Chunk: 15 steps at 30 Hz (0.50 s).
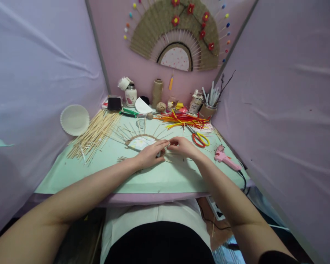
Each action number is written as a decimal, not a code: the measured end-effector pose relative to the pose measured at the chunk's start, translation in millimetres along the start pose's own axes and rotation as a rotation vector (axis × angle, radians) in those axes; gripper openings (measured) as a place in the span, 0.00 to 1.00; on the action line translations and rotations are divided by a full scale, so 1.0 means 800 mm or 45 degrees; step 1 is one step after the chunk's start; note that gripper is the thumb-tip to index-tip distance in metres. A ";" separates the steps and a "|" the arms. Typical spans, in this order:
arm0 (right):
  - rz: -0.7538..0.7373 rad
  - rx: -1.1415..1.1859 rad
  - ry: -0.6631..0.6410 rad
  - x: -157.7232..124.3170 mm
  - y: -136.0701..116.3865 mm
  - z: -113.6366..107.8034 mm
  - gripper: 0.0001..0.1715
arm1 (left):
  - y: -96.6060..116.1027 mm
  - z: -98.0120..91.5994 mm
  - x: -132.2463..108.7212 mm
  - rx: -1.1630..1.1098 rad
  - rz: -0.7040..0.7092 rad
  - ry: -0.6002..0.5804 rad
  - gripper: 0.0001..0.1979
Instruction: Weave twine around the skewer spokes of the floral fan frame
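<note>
A small half-round fan (140, 142) lies on the table. It has a pale patterned centre, a brown band along its curved edge and thin sticks that spread outward. My left hand (151, 154) covers the fan's right end, with the fingers over it and the thumb beneath, closed on it. Right beside those fingertips, my right hand (183, 147) has thumb and fingers pinched together at the fan's right edge. Whatever sits in that pinch is too small to make out. Several thin sticks stick out below both hands.
Left on the table lies a heap of thin sticks (92, 135) beside a white plate (74, 120). Red and yellow strips (184, 120), scissors (200, 139) and a pink glue gun (226, 158) with a cord are on the right. Jars and twine (157, 93) line the back, below a large fan (151, 35).
</note>
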State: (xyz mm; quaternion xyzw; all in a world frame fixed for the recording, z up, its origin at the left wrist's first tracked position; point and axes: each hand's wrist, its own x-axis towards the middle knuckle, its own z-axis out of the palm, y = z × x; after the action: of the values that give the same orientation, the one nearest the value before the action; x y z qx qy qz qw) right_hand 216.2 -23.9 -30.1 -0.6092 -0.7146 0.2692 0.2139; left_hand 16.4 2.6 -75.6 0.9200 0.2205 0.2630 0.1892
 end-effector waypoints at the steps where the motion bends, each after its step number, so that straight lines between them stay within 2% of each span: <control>1: 0.003 0.061 -0.027 0.002 -0.003 0.007 0.13 | 0.000 0.000 0.000 -0.002 0.005 0.004 0.34; 4: 0.060 0.092 -0.078 0.009 -0.004 0.004 0.13 | 0.002 0.000 -0.001 -0.036 0.027 0.020 0.35; 7: 0.073 -0.152 -0.145 0.021 -0.011 -0.033 0.10 | 0.004 0.000 0.000 -0.122 -0.036 0.022 0.37; 9: 0.026 -0.246 -0.272 0.040 -0.023 -0.065 0.09 | 0.005 0.000 0.000 -0.170 -0.101 0.020 0.36; 12: -0.007 -0.056 -0.460 0.085 -0.048 -0.092 0.11 | 0.006 -0.001 -0.002 -0.177 -0.125 0.010 0.26; 13: -0.016 0.086 -0.402 0.103 -0.056 -0.094 0.12 | 0.005 -0.002 -0.002 -0.162 -0.108 0.005 0.22; 15: -0.026 0.382 -0.049 0.136 -0.068 -0.084 0.11 | 0.005 -0.004 -0.003 -0.114 -0.063 -0.005 0.16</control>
State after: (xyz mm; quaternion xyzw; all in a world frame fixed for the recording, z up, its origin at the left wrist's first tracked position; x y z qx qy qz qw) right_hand 199.5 85.8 54.3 -0.5578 -0.6766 0.3824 0.2913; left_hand 14.2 -0.9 -72.5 0.9054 0.2306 0.2661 0.2372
